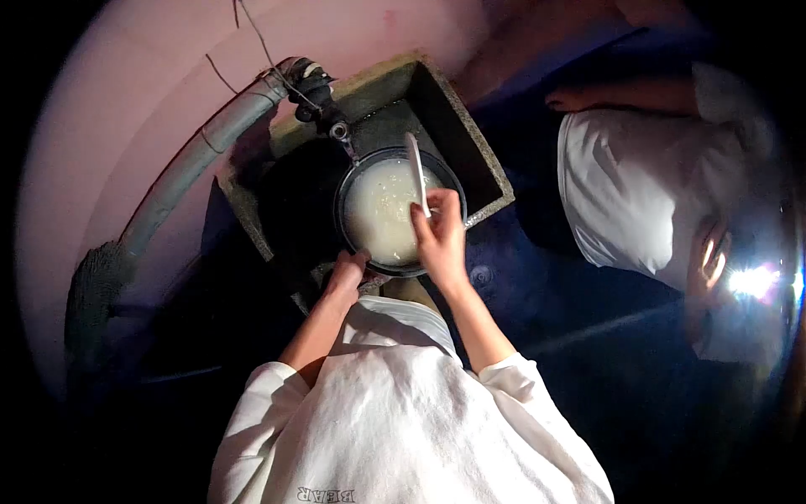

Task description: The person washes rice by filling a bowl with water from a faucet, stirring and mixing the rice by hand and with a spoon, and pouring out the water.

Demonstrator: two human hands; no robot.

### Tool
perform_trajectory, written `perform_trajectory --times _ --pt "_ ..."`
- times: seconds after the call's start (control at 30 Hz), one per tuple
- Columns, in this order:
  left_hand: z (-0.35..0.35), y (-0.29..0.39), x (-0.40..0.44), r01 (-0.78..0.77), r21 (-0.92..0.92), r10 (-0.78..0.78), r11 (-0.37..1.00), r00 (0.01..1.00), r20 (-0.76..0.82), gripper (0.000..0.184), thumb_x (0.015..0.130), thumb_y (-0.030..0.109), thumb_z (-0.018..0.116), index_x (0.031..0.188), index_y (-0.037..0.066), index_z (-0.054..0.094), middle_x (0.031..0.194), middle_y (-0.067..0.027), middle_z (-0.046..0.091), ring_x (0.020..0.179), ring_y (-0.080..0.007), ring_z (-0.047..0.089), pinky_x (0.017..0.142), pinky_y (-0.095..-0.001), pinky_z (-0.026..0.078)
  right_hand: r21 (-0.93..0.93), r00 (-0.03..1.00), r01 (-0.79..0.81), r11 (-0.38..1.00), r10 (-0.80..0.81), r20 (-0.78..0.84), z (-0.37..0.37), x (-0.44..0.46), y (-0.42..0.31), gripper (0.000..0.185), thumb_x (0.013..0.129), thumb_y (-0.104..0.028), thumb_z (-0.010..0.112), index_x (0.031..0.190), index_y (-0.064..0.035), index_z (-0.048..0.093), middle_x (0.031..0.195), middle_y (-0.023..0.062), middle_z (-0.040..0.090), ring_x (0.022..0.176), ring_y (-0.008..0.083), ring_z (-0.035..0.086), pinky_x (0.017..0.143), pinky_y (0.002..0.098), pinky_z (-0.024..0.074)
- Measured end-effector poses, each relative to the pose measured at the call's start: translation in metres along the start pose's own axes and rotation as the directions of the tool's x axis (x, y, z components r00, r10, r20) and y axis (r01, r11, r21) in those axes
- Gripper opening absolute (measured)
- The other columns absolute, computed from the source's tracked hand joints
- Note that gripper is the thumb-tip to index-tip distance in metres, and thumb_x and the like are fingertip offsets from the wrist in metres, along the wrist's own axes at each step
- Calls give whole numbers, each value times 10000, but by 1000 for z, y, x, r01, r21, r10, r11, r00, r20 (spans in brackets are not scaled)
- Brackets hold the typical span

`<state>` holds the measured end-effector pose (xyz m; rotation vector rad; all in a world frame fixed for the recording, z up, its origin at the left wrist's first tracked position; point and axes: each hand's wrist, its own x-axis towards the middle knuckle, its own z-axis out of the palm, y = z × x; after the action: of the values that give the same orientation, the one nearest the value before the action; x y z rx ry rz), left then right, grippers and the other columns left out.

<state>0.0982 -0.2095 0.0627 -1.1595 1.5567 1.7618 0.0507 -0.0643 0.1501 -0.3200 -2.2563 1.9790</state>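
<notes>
Under a tap is a round dark pot, filled with cloudy whitish liquid with pale bits in it. My left hand grips the pot's near-left rim, thumb on top of the edge. Over the right side of the pot, my right hand is closed around a long white utensil, whose narrow end points up and away from me. Its other end is hidden by my fingers, so I cannot tell its exact kind.
A concrete sink surrounds the pot. A thick grey pipe with wires runs along the pinkish wall at left. Another person in a white shirt stands at right, near a bright light. The floor is dark.
</notes>
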Motion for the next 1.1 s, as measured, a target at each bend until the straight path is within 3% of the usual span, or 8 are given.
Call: perform_trajectory --times 0.13,0.27,0.37,0.53,0.67,0.73,0.83,1.1 --pt "10 -6 -12 -34 16 29 999 967 252 155 769 107 509 863 -8 553 682 -108 606 492 -166 561 405 -260 402 -344 991 -119 931 135 24 -58 -12 45 131 889 -99 523 931 24 530 812 178 536 725 291 549 659 352 439" --pt "25 -15 -10 -29 138 -20 990 940 342 136 763 96 492 803 -4 573 636 -88 595 474 -156 558 388 -254 385 -405 992 -77 911 111 62 -67 -46 67 131 880 -55 504 986 20 523 866 187 525 741 308 542 680 372 435" --pt "37 -16 -12 -95 229 6 969 932 363 140 765 101 490 782 -8 575 628 -78 588 477 -155 564 384 -262 388 -422 984 -142 895 173 34 -68 -62 64 169 874 -61 542 1030 4 542 813 105 528 653 143 503 593 276 423" --pt "51 -15 -6 -156 281 39 947 924 379 166 770 114 487 732 -9 591 620 -68 582 462 -148 540 380 -264 400 -404 960 -269 874 276 -43 -71 -70 55 188 859 -73 570 1028 11 562 831 122 576 627 157 536 588 276 441" --pt "47 -14 0 -195 339 43 920 912 408 177 774 118 483 758 -14 601 632 -73 592 471 -145 543 384 -257 404 -519 939 -237 821 330 93 -81 -63 56 156 837 -35 564 975 14 618 915 174 589 716 267 608 644 325 475" --pt "47 -13 0 -162 282 23 946 899 438 188 778 123 481 781 -20 604 641 -77 602 493 -146 559 387 -256 406 -599 990 81 797 6 142 -92 -46 74 215 792 8 558 999 4 615 958 181 580 813 324 599 708 353 480" --pt "48 -11 -6 -141 256 18 956 901 433 190 780 116 475 795 -23 604 642 -80 605 504 -146 568 389 -254 408 -754 909 389 529 -90 406 -104 1 75 649 657 -5 631 1272 -116 456 1323 163 398 1216 357 378 989 467 325" --pt "47 -21 4 -160 245 49 956 913 406 189 788 91 455 792 -25 604 640 -88 605 489 -155 565 382 -261 411 -909 860 275 314 343 379 -85 25 101 823 574 -174 711 1332 -207 394 1367 166 341 1191 368 429 895 449 442"
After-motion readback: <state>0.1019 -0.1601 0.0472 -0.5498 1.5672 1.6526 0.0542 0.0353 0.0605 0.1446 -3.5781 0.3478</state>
